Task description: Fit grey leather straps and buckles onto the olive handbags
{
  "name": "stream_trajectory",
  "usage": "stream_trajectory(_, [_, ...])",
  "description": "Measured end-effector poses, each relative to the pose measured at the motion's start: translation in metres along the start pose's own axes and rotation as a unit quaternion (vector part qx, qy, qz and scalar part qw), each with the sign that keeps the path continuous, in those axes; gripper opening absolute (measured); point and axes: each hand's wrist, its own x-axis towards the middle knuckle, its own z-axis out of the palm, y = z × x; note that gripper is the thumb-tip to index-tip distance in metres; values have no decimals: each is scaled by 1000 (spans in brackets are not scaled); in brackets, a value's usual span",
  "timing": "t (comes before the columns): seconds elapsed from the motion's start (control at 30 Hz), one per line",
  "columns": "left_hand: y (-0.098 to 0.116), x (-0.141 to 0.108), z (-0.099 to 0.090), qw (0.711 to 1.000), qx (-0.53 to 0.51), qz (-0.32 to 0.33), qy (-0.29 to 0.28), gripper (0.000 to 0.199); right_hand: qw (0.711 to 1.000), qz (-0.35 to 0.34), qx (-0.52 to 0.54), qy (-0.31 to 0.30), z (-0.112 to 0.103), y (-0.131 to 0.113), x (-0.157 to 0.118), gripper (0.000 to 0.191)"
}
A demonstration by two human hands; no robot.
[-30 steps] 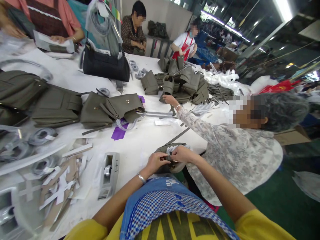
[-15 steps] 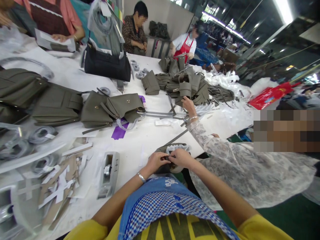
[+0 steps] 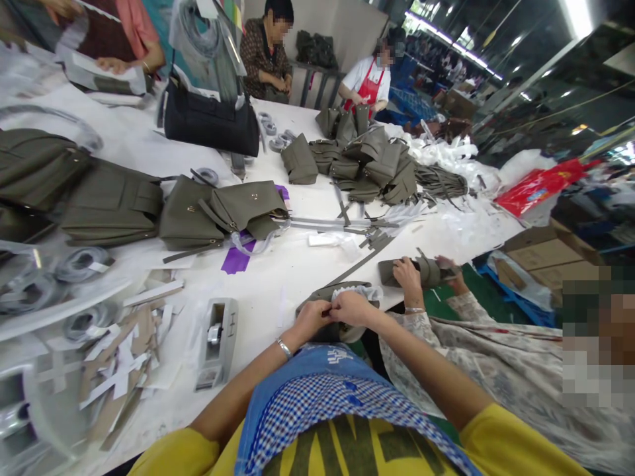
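Observation:
An olive-green handbag lies against my apron at the table's front edge, with crinkled white wrapping showing along its far side. My left hand and my right hand meet over its near part. Both have bent fingers pinched on a dark edge or strap of the bag; the exact part is mostly hidden by the fingers. On the right, close by, a co-worker's hands hold another olive bag piece.
To the left stand a grey tape dispenser and a heap of card and paper strips. Olive handbags line the table's left, beside a black handbag. More olive bags are piled farther back.
The co-worker's hand has drawn back from the pile with an olive bag piece, now held to my right. My hands stay on the handbag, the right shifted slightly left.

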Motion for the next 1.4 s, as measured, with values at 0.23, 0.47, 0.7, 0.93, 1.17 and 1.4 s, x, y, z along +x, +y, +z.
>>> stream_trajectory(0.23, [-4,0,-3,999,-38,-15,6,45,999,13,-28,25,-1,8,-11,28])
stream_trajectory(0.47, [-5,-7,-4,999,-39,-15,11,29,1000,-8,-1,14,0,12,-9,28])
stream_trajectory(0.7, [-7,-8,-3,998,-66,-16,9,29,997,-41,59,-27,1,25,0,26])
stream_trajectory(0.93, [-12,-10,-3,993,-122,-7,-6,30,993,-61,85,-59,8,29,0,29])
stream_trajectory(1.17, [-11,-8,-3,989,-146,-13,5,37,995,-77,45,-45,1,29,-5,30])
stream_trajectory(1.4, [-7,-10,-3,989,-148,-25,-1,27,995,-95,-1,-29,-11,24,-9,29])
